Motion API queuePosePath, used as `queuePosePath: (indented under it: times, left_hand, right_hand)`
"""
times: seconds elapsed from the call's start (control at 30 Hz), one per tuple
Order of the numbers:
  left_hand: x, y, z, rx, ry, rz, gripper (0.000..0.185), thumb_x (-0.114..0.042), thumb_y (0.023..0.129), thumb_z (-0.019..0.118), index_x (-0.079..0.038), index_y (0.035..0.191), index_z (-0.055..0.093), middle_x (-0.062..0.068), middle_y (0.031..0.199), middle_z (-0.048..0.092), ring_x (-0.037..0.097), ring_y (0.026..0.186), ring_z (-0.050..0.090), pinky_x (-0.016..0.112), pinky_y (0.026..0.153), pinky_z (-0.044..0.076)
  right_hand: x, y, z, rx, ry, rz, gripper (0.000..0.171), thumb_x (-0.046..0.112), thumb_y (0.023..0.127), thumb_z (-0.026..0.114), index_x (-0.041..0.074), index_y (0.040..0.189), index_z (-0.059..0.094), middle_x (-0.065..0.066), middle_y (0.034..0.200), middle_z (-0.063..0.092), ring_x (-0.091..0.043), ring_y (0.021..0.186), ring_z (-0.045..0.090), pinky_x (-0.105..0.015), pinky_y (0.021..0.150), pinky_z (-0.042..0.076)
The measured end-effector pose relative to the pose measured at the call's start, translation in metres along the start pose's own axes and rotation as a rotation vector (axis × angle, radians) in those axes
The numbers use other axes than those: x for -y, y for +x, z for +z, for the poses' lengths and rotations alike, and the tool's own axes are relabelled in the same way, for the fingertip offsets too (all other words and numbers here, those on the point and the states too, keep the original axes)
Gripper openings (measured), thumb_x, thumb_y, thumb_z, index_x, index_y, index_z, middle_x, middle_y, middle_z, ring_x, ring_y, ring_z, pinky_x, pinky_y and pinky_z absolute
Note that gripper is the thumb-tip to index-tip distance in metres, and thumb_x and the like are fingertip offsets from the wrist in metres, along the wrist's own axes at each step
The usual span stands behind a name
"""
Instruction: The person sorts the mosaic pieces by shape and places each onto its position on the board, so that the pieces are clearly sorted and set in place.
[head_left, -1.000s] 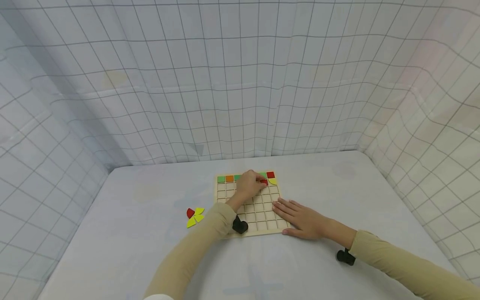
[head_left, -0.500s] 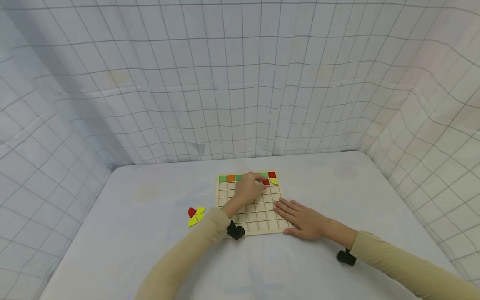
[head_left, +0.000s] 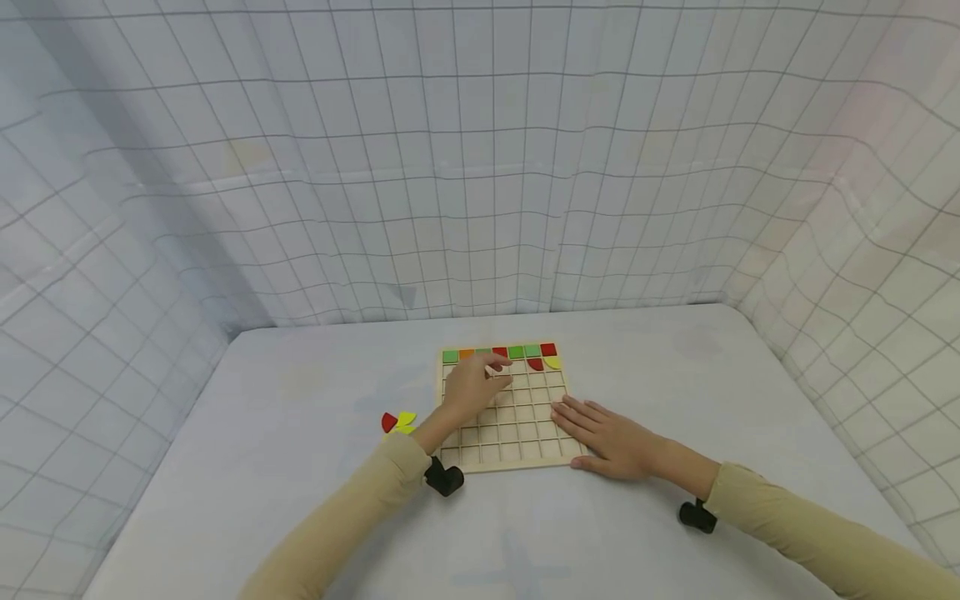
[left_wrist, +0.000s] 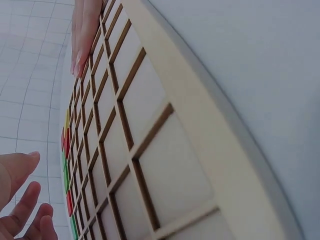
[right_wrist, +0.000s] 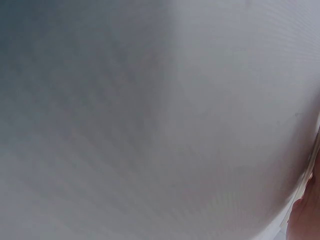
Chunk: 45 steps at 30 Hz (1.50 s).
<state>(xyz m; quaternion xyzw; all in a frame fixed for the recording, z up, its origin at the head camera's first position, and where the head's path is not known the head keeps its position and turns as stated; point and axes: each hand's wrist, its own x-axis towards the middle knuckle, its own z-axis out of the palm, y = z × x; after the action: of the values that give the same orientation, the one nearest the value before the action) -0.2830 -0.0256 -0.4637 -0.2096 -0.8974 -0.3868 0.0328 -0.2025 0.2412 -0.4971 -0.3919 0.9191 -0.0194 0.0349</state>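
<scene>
A wooden grid board (head_left: 510, 433) lies on the table, its far row filled with green, orange and red square tiles. Under that row, at the right, sit a red quarter-round tile (head_left: 535, 364) and a yellow one (head_left: 552, 363). Above the board's left half hovers my left hand (head_left: 468, 387), thumb and fingers apart with nothing between them; the left wrist view shows the same gap between its fingertips (left_wrist: 32, 192). Flat across the board's right edge rests my right hand (head_left: 611, 440), fingers straight. Only a sliver of it shows in the right wrist view.
Left of the board, a loose red piece (head_left: 388, 422) and yellow pieces (head_left: 406, 418) lie on the white table (head_left: 637, 358), partly covered by my left sleeve (head_left: 375, 487). A checked cloth (head_left: 480, 167) hangs behind the table. Black wrist cameras (head_left: 445, 478) sit under both forearms.
My left hand has come away from the red quarter-round tile and moved left across the board, uncovering more of the far row. The right hand stays on the board's edge.
</scene>
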Motion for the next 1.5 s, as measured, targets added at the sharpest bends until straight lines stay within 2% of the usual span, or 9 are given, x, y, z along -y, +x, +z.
queuePosePath:
  times: [0.1, 0.4, 0.57, 0.7, 0.87, 1.07, 1.4, 1.5]
  left_hand:
    - [0.007, -0.006, -0.009, -0.006, 0.002, -0.015, 0.027, -0.02, 0.088, 0.07, -0.012, 0.113, 0.072, 0.009, 0.102, 0.07, 0.019, 0.077, 0.06, 0.024, 0.054, 0.041]
    - [0.028, -0.017, -0.041, -0.081, 0.064, -0.043, 0.026, -0.02, 0.085, 0.073, -0.012, 0.11, 0.072, 0.007, 0.098, 0.069, 0.016, 0.073, 0.057, 0.024, 0.055, 0.042]
    - [0.039, -0.026, -0.057, -0.089, 0.092, -0.054, 0.026, -0.021, 0.084, 0.074, -0.012, 0.109, 0.073, 0.007, 0.096, 0.07, 0.017, 0.076, 0.057, 0.024, 0.056, 0.04]
    - [0.05, -0.033, -0.07, -0.094, 0.111, -0.064, 0.028, -0.021, 0.084, 0.074, -0.012, 0.11, 0.072, 0.007, 0.095, 0.07, 0.018, 0.076, 0.056, 0.024, 0.056, 0.04]
    - [0.061, -0.04, -0.083, -0.097, 0.151, -0.092, 0.029, -0.022, 0.084, 0.074, -0.012, 0.112, 0.071, 0.007, 0.096, 0.07, 0.02, 0.079, 0.057, 0.024, 0.057, 0.041]
    - [0.07, -0.053, -0.093, -0.086, 0.157, -0.13, 0.031, -0.022, 0.084, 0.075, -0.012, 0.113, 0.071, 0.007, 0.097, 0.07, 0.021, 0.082, 0.059, 0.024, 0.058, 0.043]
    - [0.09, -0.076, -0.097, -0.005, 0.157, -0.106, 0.032, -0.017, 0.083, 0.075, -0.009, 0.114, 0.071, 0.008, 0.1, 0.072, 0.024, 0.09, 0.061, 0.036, 0.075, 0.05]
    - [0.093, -0.08, -0.099, -0.001, 0.159, -0.106, 0.033, -0.016, 0.082, 0.075, -0.008, 0.113, 0.071, 0.008, 0.101, 0.072, 0.024, 0.091, 0.06, 0.035, 0.075, 0.049]
  right_hand:
    - [0.0, 0.0, -0.002, 0.019, 0.007, 0.008, 0.072, 0.054, 0.1, 0.034, 0.011, 0.155, 0.017, -0.004, 0.162, 0.013, -0.026, 0.15, 0.012, -0.048, 0.117, 0.022]
    - [0.0, -0.001, -0.005, -0.009, -0.004, -0.007, 0.071, 0.053, 0.099, 0.038, 0.01, 0.154, 0.019, -0.006, 0.162, 0.015, -0.027, 0.149, 0.014, -0.046, 0.117, 0.023]
    - [0.0, 0.0, -0.004, -0.036, -0.014, -0.028, 0.07, 0.05, 0.1, 0.038, 0.008, 0.154, 0.021, -0.008, 0.161, 0.018, -0.03, 0.148, 0.017, -0.046, 0.116, 0.023]
    - [0.0, -0.001, -0.003, -0.029, -0.008, -0.018, 0.071, 0.052, 0.1, 0.037, 0.009, 0.154, 0.02, -0.007, 0.162, 0.017, -0.028, 0.149, 0.015, -0.037, 0.121, 0.01]
    - [0.001, -0.003, -0.003, -0.045, -0.008, -0.023, 0.07, 0.051, 0.1, 0.038, 0.008, 0.153, 0.022, -0.008, 0.161, 0.019, -0.029, 0.148, 0.017, -0.027, 0.12, -0.002]
    - [0.001, -0.003, -0.002, -0.027, 0.006, -0.02, 0.071, 0.051, 0.1, 0.038, 0.008, 0.154, 0.02, -0.008, 0.162, 0.016, -0.029, 0.149, 0.015, -0.019, 0.115, -0.015]
    - [0.004, -0.002, -0.004, -0.026, 0.008, -0.021, 0.07, 0.051, 0.1, 0.037, 0.008, 0.154, 0.021, -0.008, 0.161, 0.018, -0.029, 0.149, 0.017, -0.018, 0.114, -0.016]
    - [0.004, -0.002, -0.004, -0.031, 0.018, -0.023, 0.071, 0.05, 0.1, 0.039, 0.007, 0.153, 0.022, -0.008, 0.161, 0.018, -0.029, 0.148, 0.017, -0.017, 0.113, -0.016]
